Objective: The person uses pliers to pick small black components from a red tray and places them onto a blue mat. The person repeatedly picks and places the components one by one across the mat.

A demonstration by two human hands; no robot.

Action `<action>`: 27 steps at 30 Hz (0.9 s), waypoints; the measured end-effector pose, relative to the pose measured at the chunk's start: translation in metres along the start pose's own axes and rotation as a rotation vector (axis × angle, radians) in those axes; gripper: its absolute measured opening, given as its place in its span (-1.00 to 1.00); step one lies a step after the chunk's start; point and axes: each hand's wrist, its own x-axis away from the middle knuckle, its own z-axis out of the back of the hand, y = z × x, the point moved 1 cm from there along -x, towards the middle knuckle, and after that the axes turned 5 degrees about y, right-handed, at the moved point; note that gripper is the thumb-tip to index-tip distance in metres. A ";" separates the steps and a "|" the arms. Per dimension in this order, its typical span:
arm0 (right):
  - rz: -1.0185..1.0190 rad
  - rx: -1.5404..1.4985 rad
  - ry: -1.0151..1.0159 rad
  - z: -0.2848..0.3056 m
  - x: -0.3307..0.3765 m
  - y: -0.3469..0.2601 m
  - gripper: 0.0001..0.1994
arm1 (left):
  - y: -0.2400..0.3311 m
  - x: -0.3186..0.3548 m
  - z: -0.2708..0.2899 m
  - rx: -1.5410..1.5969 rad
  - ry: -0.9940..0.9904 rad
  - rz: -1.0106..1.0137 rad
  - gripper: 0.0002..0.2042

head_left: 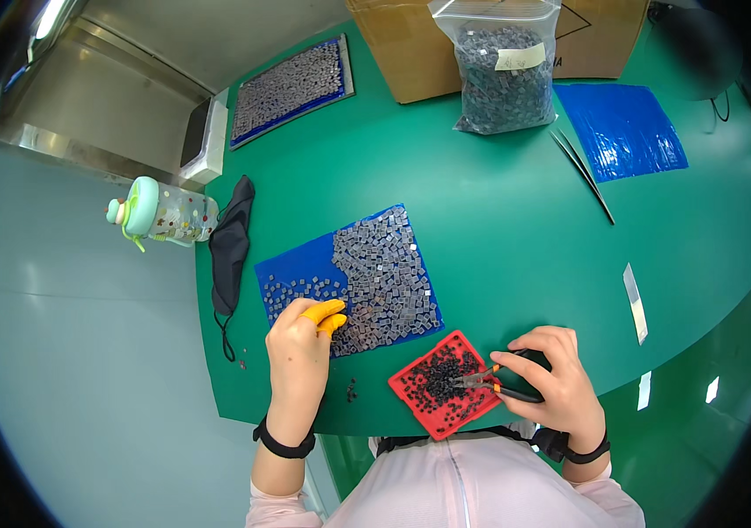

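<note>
Right now, at the near edge of the green tabletop [498, 238], the right hand [560, 374] is wrapped around the handles of a pair of pliers [472, 381]. Their metal tips reach over the black bits [441, 378] in a red tray [423, 358]; whether they nip one cannot be told. This tray sits at the tabletop's near edge, one corner pointing toward the person.

The left hand [298, 348] comes in over the near edge of a blue sheet [292, 268], its yellow-covered thumb and forefinger drawn close together; I cannot tell if a piece is between them. Small grey squares [384, 282] crowd the sheet's right side, with a sparser scatter toward its left edge. A few loose bits [351, 390] lie between sheet and tray.

Along the tabletop's left edge are a black mask [230, 242] and a bottle [183, 214]. Near the far edge, a filled plastic bag [503, 84] stands before a cardboard box [406, 53]; tweezers [585, 176] lie toward the far right corner.
</note>
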 end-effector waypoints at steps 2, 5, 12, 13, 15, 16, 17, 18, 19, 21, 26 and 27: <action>-0.002 -0.004 -0.001 0.000 0.000 0.000 -0.50 | 0.000 0.000 0.000 0.002 -0.002 0.005 -0.78; -0.009 -0.007 0.000 0.000 -0.001 0.000 -0.50 | -0.001 0.001 0.000 -0.015 -0.001 -0.017 -0.78; -0.013 -0.001 -0.001 0.000 -0.001 -0.001 -0.51 | -0.002 0.003 0.003 -0.026 0.028 -0.024 -0.78; -0.016 0.001 -0.001 0.000 -0.001 -0.001 -0.51 | -0.001 0.003 0.006 -0.044 0.039 -0.016 -0.78; -0.016 0.033 0.004 0.000 0.000 -0.002 -0.51 | 0.001 0.006 0.017 -0.085 0.062 0.005 -0.80; -0.013 0.046 0.005 0.000 -0.001 -0.004 -0.50 | 0.000 0.011 0.023 -0.062 0.092 0.046 -0.82; -0.017 0.073 -0.001 0.001 -0.001 -0.006 -0.50 | 0.000 0.017 0.029 -0.070 0.092 0.080 -0.82; -0.022 0.098 -0.007 0.002 -0.002 -0.009 -0.49 | 0.000 0.023 0.035 -0.080 0.092 0.115 -0.82; -0.027 0.123 -0.013 0.003 -0.003 -0.012 -0.48 | -0.001 0.030 0.040 -0.090 0.091 0.150 -0.82; -0.018 0.179 -0.044 0.007 -0.005 -0.018 -0.47 | -0.005 0.046 0.045 -0.096 0.081 0.253 -0.80; -0.009 0.265 -0.103 0.010 -0.012 -0.030 -0.45 | -0.015 0.080 0.047 -0.136 0.076 0.391 -0.79; -0.003 0.277 -0.103 0.010 -0.013 -0.031 -0.45 | -0.017 0.084 0.045 -0.131 0.072 0.401 -0.78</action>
